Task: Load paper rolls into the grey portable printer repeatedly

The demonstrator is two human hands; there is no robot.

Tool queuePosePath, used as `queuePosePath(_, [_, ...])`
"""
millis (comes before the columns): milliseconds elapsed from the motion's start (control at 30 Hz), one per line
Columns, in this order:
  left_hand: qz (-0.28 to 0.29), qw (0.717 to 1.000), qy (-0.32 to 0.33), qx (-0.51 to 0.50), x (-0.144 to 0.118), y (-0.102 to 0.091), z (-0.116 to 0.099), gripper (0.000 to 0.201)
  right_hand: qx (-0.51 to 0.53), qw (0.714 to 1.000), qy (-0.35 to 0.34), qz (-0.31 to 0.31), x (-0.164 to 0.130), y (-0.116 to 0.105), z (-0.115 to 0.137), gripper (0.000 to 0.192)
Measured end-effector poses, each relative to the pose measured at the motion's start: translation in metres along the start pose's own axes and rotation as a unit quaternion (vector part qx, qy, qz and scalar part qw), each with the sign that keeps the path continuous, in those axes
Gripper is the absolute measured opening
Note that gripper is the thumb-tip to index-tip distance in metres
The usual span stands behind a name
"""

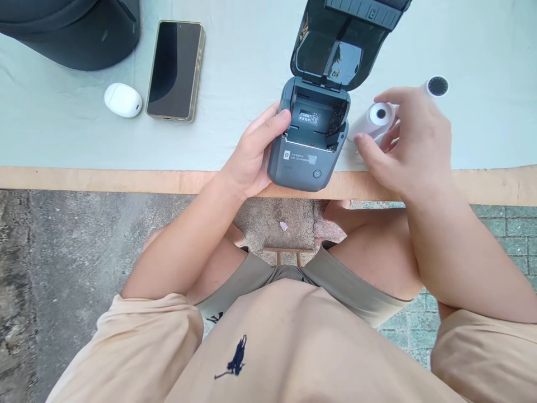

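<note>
A pale cloth (62,134) covers the wooden table (104,180). Below the table's edge lies grey concrete floor (62,252), with green paving bricks (516,235) at its right.

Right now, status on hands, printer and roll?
Left hand grips printer side. Lid open, bay empty. Right hand on paper roll beside printer. Nothing between roll and bay.

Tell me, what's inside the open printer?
The printer bay holds no roll, just a dark sticker with white print. The left hand grips its side; the paper roll is outside, by the right hand. The bay floor is shadowed.
</note>
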State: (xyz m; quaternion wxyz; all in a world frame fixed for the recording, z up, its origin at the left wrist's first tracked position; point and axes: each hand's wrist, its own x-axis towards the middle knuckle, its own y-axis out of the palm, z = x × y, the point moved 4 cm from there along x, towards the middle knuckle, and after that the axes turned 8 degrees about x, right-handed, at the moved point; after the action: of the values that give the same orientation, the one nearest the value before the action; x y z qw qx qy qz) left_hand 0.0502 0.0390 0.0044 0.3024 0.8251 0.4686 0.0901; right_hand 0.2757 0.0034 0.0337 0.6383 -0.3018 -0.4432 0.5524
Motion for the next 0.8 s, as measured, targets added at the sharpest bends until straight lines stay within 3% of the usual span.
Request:
queuePosePath(200, [0.004,1.000,0.004,0.000,0.000,-0.001,0.001,0.023,-0.015,1.000,-0.008,-0.015,0.007,0.003,-0.004,0.035])
queuePosePath(333, [0.010,1.000,0.006,0.003,0.000,-0.002,0.002,0.022,0.025,0.999,0.039,-0.015,0.006,0.001,0.002,0.049])
queuePosePath(433, [0.012,1.000,0.011,0.005,0.000,-0.001,0.001,0.022,0.098,0.993,0.052,-0.048,0.004,-0.002,0.008,0.062])
queuePosePath(500, [0.011,1.000,0.015,0.002,0.000,-0.001,0.001,0.022,0.205,0.976,0.045,-0.059,0.004,0.000,0.007,0.063])
queuePosePath(567, [0.009,1.000,0.014,0.002,0.000,0.000,0.001,0.022,0.339,0.937,0.044,-0.063,0.008,0.004,0.002,0.057])
queuePosePath(633, [0.006,1.000,0.009,0.009,0.000,0.000,0.001,0.022,0.471,0.877,0.091,-0.039,0.013,0.010,-0.008,0.051])
queuePosePath(733, [0.002,1.000,0.009,0.013,0.000,0.001,0.000,0.023,0.601,0.763,0.231,0.058,0.014,0.020,-0.017,0.046])
queuePosePath(800, [0.003,1.000,0.012,0.010,-0.001,0.002,-0.001,0.023,0.642,0.700,0.288,0.125,0.011,0.021,-0.013,0.044])
